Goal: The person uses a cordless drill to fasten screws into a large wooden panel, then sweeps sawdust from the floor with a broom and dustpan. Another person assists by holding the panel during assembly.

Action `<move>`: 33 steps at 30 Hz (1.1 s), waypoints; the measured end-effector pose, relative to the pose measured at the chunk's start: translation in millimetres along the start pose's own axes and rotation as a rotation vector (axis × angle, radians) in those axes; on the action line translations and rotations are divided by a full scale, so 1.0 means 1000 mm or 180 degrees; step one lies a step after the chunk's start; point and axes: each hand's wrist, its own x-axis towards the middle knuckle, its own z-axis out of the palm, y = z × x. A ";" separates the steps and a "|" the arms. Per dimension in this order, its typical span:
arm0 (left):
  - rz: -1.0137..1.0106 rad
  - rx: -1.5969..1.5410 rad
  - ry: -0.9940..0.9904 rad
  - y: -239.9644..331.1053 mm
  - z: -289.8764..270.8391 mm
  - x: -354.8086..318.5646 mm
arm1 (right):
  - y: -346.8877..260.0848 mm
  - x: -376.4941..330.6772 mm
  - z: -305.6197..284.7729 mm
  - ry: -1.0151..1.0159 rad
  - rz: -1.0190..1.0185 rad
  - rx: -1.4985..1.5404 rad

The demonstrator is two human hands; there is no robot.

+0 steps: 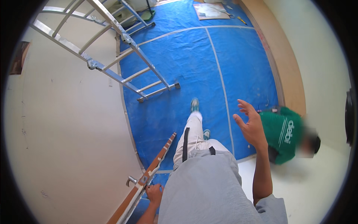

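My left hand (153, 193) is low at my left side, gripping the rail of a long wooden and metal ladder (149, 175) that slants along the white wall. My right hand (250, 125) is raised in front of me, palm open and fingers spread, holding nothing. It hovers over the blue tarp floor (186, 63), beside a person in a green shirt (283, 134) who crouches at my right. My legs in light trousers step forward between both hands.
An aluminium stepladder (123, 56) stands at the upper left against the white wall (63, 130). A wooden strip (287, 63) borders the tarp on the right. Flat boards and small tools (212, 10) lie at the far end.
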 end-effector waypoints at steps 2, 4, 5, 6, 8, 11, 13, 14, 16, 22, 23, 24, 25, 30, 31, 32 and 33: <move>-0.0814 0.0150 -0.1032 0.018 -0.001 0.027 | 0.011 0.081 0.010 -0.0236 -0.0284 -0.0425; -0.1465 -0.0293 -0.1906 0.039 -0.008 0.077 | 0.030 0.150 0.023 -0.0491 -0.0322 -0.0777; -0.1540 -0.0767 -0.1814 0.050 -0.016 0.106 | 0.041 0.182 0.027 -0.0601 -0.0290 -0.0976; -0.1464 -0.1436 -0.1611 0.056 -0.023 0.152 | 0.054 0.214 0.031 -0.0686 -0.0183 -0.1188; -0.1234 -0.2736 -0.1246 0.058 -0.056 0.255 | 0.073 0.274 0.039 -0.0923 0.0087 -0.1049; -0.0861 -0.3836 -0.0910 0.063 -0.130 0.410 | 0.114 0.358 0.018 -0.0916 0.0550 -0.0873; -0.0811 -0.2587 -0.0858 0.058 -0.202 0.506 | 0.137 0.370 0.003 -0.0670 0.0990 -0.0708; -0.0724 -0.2524 -0.0381 0.051 -0.245 0.567 | 0.148 0.391 -0.010 -0.0463 0.1113 -0.0711; -0.0669 -0.3530 -0.0028 0.039 -0.327 0.685 | 0.177 0.436 -0.029 -0.0136 0.1348 -0.0709; -0.0440 -0.3644 0.1178 0.009 -0.500 0.973 | 0.212 0.619 -0.053 -0.0467 0.2225 -0.0739; -0.0335 -0.3777 0.1466 0.010 -0.517 1.010 | 0.210 0.662 -0.054 -0.0395 0.2114 -0.0768; -0.0464 -0.3850 0.1224 0.020 -0.525 1.039 | 0.203 0.711 -0.060 -0.0343 0.2078 -0.0812; -0.0369 -0.4090 0.1146 0.031 -0.529 1.056 | 0.192 0.754 -0.060 -0.0295 0.2191 -0.0866; -0.1081 -0.3548 -0.0938 0.106 -0.534 1.087 | 0.106 0.991 -0.085 -0.0523 0.1517 -0.0792; -0.1264 -0.3395 -0.1280 0.120 -0.538 1.082 | 0.087 1.030 -0.094 -0.0682 0.1368 -0.0815; -0.1369 -0.3548 -0.1220 0.129 -0.544 1.082 | 0.069 1.075 -0.102 -0.0773 0.1249 -0.0843; -0.1575 -0.3643 -0.1258 0.138 -0.551 1.077 | 0.053 1.123 -0.111 -0.0837 0.1085 -0.0818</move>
